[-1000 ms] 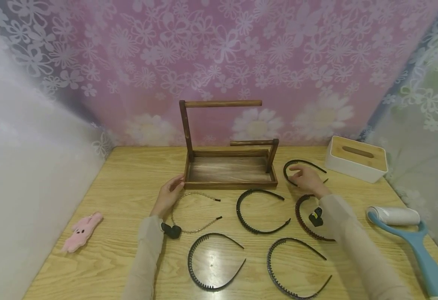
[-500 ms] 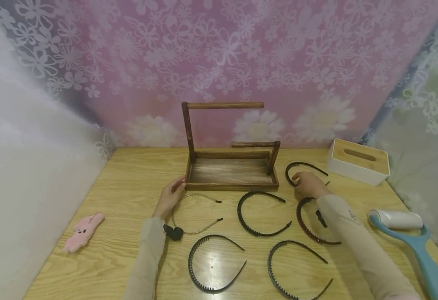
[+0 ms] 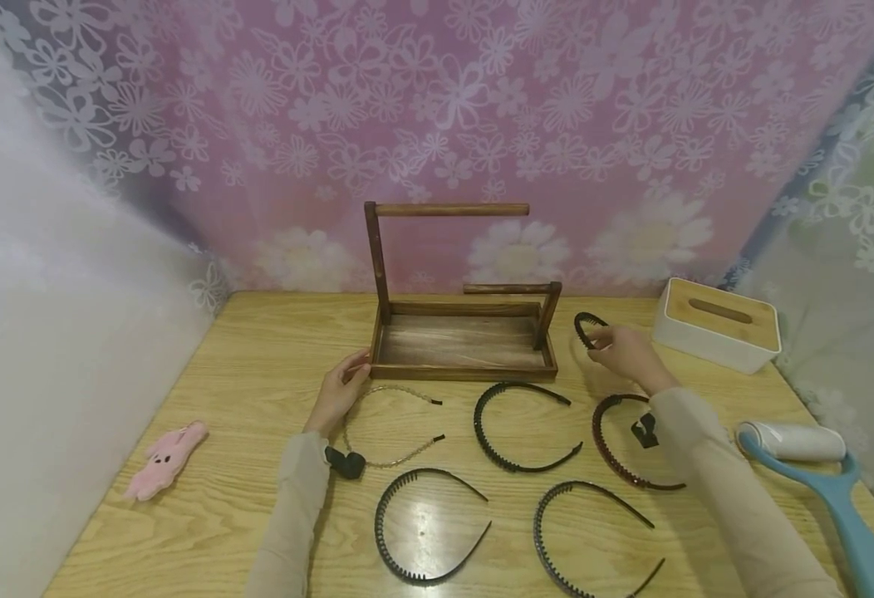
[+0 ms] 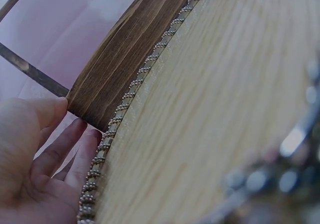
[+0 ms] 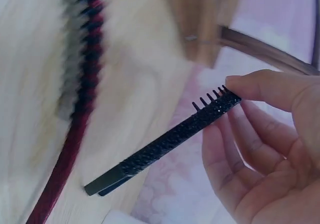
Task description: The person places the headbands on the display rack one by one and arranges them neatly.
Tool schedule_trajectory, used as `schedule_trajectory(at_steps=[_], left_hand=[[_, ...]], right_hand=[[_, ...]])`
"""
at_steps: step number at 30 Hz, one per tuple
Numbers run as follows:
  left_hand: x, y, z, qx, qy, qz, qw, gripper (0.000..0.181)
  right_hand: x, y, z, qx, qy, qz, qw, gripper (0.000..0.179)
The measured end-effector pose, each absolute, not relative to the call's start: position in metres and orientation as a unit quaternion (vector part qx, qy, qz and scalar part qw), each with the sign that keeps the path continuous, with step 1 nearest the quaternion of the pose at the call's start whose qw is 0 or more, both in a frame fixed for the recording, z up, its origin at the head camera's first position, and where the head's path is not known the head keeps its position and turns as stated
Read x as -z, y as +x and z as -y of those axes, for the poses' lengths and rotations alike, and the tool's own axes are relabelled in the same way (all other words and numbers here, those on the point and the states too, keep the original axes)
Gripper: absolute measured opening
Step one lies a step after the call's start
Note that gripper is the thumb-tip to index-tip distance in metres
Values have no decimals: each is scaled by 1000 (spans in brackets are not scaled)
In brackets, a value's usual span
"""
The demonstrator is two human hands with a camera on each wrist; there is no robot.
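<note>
My right hand [image 3: 626,355] pinches a black toothed headband [image 3: 586,330] between thumb and fingers, right of the rack. In the right wrist view this headband [image 5: 170,139] looks glittery, is seen edge-on and points down to the left. The dark wooden rack [image 3: 459,373] has a shallow tray, a tall bar at left and a lower one at right. My left hand [image 3: 341,394] holds its front left corner with thumb and fingertips. Beside that hand lies a beaded headband [image 3: 405,456]; the left wrist view shows the beaded band [image 4: 117,114] along the rack's front wall [image 4: 115,59].
Flat on the table are a black headband [image 3: 479,423], a dark red one [image 3: 607,448], and two front ones, left [image 3: 380,523] and right [image 3: 540,531]. A tissue box [image 3: 714,336], a blue-handled lint roller [image 3: 833,490] and a pink plush toy [image 3: 166,462] stand or lie at the sides.
My right hand has taken the black headband that lay at the back right and raised it off the table, tilting it up. My left hand stays at the rack's corner.
</note>
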State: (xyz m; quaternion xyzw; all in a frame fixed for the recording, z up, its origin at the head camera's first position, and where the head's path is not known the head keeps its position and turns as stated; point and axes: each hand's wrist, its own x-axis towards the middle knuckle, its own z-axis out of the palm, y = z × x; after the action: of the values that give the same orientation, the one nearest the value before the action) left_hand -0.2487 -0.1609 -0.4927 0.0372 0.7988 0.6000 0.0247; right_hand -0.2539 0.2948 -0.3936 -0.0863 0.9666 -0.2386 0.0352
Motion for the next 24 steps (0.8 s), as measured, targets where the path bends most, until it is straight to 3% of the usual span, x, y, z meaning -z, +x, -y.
schedule_trajectory(at_steps=[12, 24], left_hand=[[492, -249, 161, -605, 39, -795, 34, 45], [493, -248, 162, -603, 33, -796, 32, 44]], right_hand=[[372, -246, -289, 451, 16, -891, 43, 60], [346, -248, -277, 603, -7, -797, 22, 63]])
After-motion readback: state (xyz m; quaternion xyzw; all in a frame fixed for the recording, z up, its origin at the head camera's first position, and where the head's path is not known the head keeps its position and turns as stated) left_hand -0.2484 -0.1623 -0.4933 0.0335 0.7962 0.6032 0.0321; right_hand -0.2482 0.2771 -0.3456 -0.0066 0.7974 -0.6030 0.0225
